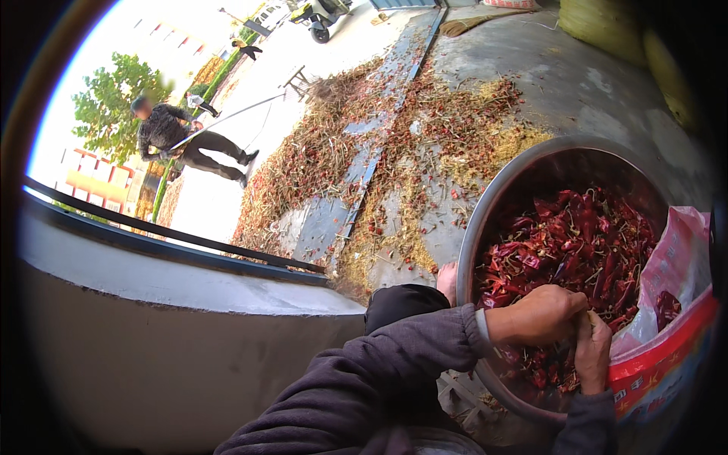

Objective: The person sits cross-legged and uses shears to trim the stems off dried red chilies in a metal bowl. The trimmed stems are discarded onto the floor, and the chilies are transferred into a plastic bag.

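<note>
A large round metal basin (483, 210) holds a heap of dried red chili peppers (569, 250) with thin stems. Over the heap, my left hand (534, 315) reaches in from the left, its fingers pinched together. My right hand (592, 352) meets it near the basin's lower side, and the fingertips of both touch or nearly touch. Something small seems pinched between them, but the fingers hide what it is. A red and white plastic sack (662, 352) with a translucent liner leans at the basin's right, with a few peppers in its mouth.
Stems, pepper bits and yellow seeds (415, 244) litter the floor across a metal door track (364, 187). A broom (483, 23) and yellowish sacks (603, 28) lie beyond. Outside, a person (193, 136) holds a long pole near a low wooden stool (297, 82). A wall (170, 341) stands at left.
</note>
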The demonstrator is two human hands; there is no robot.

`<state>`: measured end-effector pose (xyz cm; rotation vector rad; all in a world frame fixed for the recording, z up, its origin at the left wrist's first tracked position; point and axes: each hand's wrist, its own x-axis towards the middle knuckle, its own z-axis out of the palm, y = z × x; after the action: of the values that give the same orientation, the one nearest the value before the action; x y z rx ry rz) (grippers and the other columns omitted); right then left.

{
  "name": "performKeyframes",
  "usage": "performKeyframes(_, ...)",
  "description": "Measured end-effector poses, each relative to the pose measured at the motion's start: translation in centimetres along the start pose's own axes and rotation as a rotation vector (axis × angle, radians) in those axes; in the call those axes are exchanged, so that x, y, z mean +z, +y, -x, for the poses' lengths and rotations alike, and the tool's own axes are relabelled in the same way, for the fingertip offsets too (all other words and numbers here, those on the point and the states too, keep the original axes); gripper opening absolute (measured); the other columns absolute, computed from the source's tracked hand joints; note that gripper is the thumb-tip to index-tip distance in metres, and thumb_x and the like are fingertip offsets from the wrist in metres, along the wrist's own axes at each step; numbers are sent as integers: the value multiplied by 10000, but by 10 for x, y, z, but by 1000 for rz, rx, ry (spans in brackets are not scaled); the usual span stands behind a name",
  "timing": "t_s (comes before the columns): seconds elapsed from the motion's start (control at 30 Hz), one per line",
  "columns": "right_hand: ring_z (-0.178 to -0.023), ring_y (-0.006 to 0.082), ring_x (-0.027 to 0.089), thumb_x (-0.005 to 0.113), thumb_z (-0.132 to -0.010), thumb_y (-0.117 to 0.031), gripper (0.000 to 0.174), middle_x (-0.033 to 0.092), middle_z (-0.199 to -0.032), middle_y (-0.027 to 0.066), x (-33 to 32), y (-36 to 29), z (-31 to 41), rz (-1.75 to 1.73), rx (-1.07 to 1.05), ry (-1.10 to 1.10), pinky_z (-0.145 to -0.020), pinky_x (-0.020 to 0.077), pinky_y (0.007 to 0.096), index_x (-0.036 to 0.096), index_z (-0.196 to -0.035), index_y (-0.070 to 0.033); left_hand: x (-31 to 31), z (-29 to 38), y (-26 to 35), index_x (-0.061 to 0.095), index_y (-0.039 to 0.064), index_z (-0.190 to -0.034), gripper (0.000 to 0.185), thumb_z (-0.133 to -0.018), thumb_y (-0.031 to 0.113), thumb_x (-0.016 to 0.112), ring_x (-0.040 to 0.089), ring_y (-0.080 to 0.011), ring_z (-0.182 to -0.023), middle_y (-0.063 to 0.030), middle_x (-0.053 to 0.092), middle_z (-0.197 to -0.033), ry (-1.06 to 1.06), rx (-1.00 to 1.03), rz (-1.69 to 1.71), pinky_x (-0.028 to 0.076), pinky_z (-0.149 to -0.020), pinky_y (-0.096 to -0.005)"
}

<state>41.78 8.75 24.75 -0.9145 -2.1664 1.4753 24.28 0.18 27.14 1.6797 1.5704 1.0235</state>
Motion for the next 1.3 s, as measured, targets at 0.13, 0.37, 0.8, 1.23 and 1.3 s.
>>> performKeyframes(0.13,-623,406,533,555,-1018,-241,345,563,-704,249,0,-6,3,159,-111,12,-590,417,456,574,-830,48,2,1,-5,589,-26,-946,268,-751,98,725,651,-431,-810,-218,641,-828,-11,14,-8,517,-691,-482)
performKeyframes(0.37,-616,443,537,559,-927,-74,275,510,-656,203,0,-15,0,456,-398,92,-547,383,515,451,-682,-12,5,0,-9,598,-21,-876,213,-734,79,722,644,-438,-815,-216,641,-828,-80,-25,-52,517,-702,-473)
performKeyframes(0.8,-592,157,442,519,-1046,-314,421,415,-603,53,-20,-28,7,-251,73,-8,-574,349,339,475,-733,-35,-24,-9,26,666,-25,-1050,201,-898,97,717,638,-108,-790,-81,694,-846,-188,-251,418,532,-707,-316)
performKeyframes(1.23,-718,199,557,541,-988,-81,119,550,-807,74,-22,11,-7,-74,-253,370,-692,486,346,553,-1081,-8,-32,-8,9,696,45,-1034,191,-875,148,721,660,-172,-702,-20,661,-838,41,-302,134,537,-638,-297)
performKeyframes(1.3,-560,121,495,487,-1057,-260,301,499,-615,-4,-27,12,-9,-585,-74,246,-546,437,301,582,-856,-59,-36,-1,3,694,100,-952,167,-932,266,691,524,-53,-584,35,566,-693,198,-565,554,354,-465,-229)
